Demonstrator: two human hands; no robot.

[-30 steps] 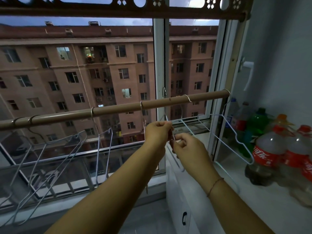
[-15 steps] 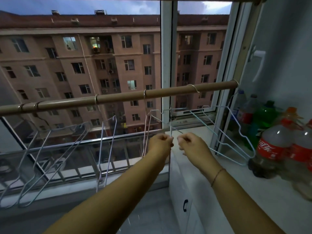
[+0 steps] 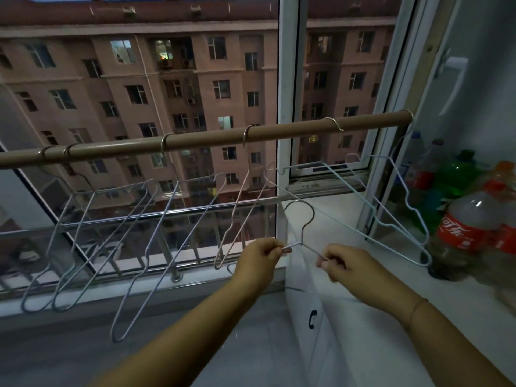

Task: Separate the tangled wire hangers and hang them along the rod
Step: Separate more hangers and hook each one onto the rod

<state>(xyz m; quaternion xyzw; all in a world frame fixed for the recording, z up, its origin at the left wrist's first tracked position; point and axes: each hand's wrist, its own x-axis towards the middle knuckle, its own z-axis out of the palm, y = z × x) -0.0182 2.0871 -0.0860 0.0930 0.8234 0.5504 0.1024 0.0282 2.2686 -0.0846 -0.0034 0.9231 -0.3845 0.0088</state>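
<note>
A brown rod runs across the window with several white wire hangers hooked on it. One hanger hangs left of centre and a light blue one hangs at the right end. Below the rod, a loose wire hanger is held with its hook pointing up. My left hand pinches its left shoulder wire. My right hand pinches the right shoulder wire. The rest of this hanger is hidden behind my hands and arms.
A white sill at the right carries several soda bottles, among them a cola bottle and a green bottle. A white cabinet stands beneath it. A metal railing runs outside the window.
My hands have dropped lower and moved apart. The hanger between them now shows its hook standing free below the rod. The view has tilted down.
</note>
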